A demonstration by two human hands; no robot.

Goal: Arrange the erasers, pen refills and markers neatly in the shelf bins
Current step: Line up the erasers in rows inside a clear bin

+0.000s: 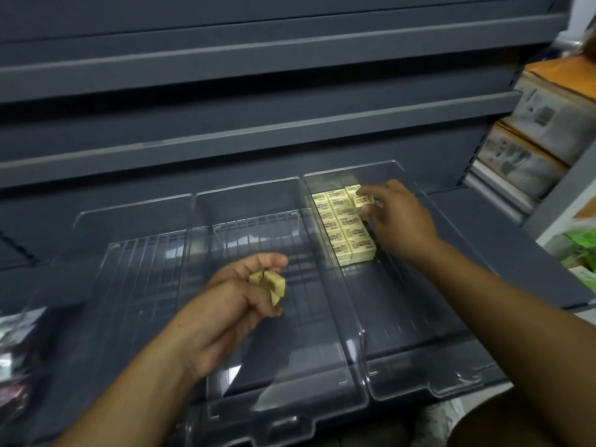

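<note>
Dark grey shelving unit [258,130], mostly bare shelves, with three clear plastic bins lined up side by side on the low shelf in front of the person. The only stock in there was the erasers [346,230]: a tidy block of little cream ones, packed in rows against the left wall of the right bin [419,317], toward the back. One more eraser [364,200] was pinched between the thumb and fingertips of the right hand [396,217], right over the far end of that block, so it looked like it was about to get slotted into the row. The left hand [235,298] hovered over the middle bin [258,366] with its fingers curled round a few loose erasers [269,283], probably the supply for the other hand. So pretty early days, I'd say: part of one bin filled, no stock showing in the middle bin or the left bin [135,285], and no pen refills or markers visible in any of them. The right arm stretched forward from the lower right across its bin; the left forearm came up from the bottom left, bent in at the wrist. Off to the right were stacked cardboard boxes [548,124] and some green packs [580,246], and some blurry packets [16,350] sat at the left edge, too smeared to identify.
</note>
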